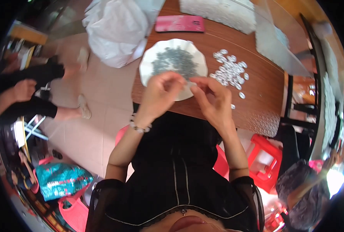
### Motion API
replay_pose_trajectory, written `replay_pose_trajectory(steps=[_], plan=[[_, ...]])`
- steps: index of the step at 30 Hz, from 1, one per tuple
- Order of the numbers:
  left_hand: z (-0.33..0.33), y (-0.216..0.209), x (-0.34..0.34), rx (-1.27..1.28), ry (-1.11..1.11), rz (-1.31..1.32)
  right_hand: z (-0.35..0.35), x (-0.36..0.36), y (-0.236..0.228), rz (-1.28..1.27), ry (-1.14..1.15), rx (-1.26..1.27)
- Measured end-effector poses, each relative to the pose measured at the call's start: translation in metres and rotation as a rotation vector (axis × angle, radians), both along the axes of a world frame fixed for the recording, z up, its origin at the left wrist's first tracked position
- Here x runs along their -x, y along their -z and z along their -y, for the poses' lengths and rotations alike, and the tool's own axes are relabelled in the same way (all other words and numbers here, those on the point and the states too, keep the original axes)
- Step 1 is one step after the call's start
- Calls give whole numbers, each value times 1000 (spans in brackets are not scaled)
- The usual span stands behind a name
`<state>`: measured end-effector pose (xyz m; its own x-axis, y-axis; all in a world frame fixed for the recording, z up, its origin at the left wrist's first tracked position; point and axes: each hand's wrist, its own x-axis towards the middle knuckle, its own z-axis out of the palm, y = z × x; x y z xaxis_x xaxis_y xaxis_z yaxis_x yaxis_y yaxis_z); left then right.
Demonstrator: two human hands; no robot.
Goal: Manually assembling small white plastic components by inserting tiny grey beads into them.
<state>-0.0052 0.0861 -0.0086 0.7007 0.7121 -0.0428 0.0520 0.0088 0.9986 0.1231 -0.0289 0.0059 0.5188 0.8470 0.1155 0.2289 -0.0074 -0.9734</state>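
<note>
My left hand (161, 94) and my right hand (215, 98) meet over the near rim of a white scalloped plate (145, 69). Fingertips on both hands are pinched together, close to each other; whatever small thing they hold is too blurred to make out. A heap of small grey pieces (177, 60) covers the plate's middle. Just right of the plate, small white oval pieces (229, 71) with darker centres lie in a loose pile on the brown wooden table (257, 98). A few of these, such as one white piece (241, 95), lie apart nearer to me.
A pink phone-like slab (179, 24) lies behind the plate. White plastic bags (116, 33) bulge at the table's far left edge. A clear sheet (280, 42) hangs over the right side. Another person (25, 91) sits at left; red plastic stools (264, 162) stand at lower right.
</note>
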Motion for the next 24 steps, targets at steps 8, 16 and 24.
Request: replay_pose_trajectory(steps=[8,16,24], plan=[[28,-10,8,128,164,-80,23,10,-9,430,40,1],[39,-5,6,103,217,-84,41,9,-11,408,16,23],[45,-2,2,276,284,-6,55,1,-3,408,20,26]])
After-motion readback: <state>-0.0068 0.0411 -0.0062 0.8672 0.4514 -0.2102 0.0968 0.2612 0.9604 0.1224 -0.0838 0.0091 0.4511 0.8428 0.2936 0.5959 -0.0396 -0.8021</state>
